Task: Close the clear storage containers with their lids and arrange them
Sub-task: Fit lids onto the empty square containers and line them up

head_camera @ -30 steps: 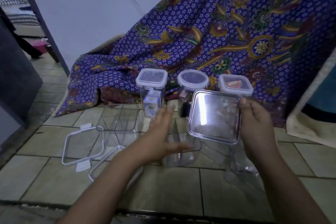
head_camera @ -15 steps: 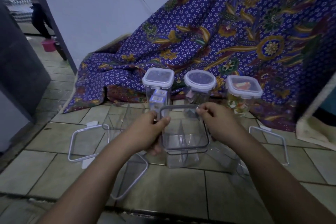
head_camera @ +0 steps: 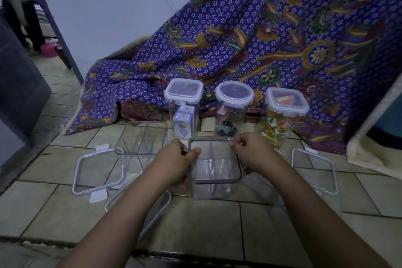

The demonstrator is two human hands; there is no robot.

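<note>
A clear square lid point(head_camera: 214, 160) lies on top of a clear divided container point(head_camera: 212, 188) standing on the tiled floor. My left hand point(head_camera: 176, 160) grips the lid's left edge, thumb on top. My right hand point(head_camera: 250, 151) pinches its right far corner. A second open divided container point(head_camera: 142, 144) stands to the left. Loose lids lie around: one at the left point(head_camera: 97, 172), one under my left forearm point(head_camera: 161, 204), one at the right point(head_camera: 313, 172). Three closed, filled containers stand behind: a square one point(head_camera: 183, 106), a round one point(head_camera: 233, 109), a square one point(head_camera: 282, 115).
A purple patterned cloth point(head_camera: 261, 39) drapes behind the containers. A dark cabinet point(head_camera: 19, 98) stands at the left, beside a doorway with a person's legs point(head_camera: 26, 28) and a pink tub point(head_camera: 49, 49). A cream cloth edge point(head_camera: 374, 154) lies at the right.
The lid, held tilted up in my right hand, came down flat onto the divided container. My left hand moved in and took its left edge.
</note>
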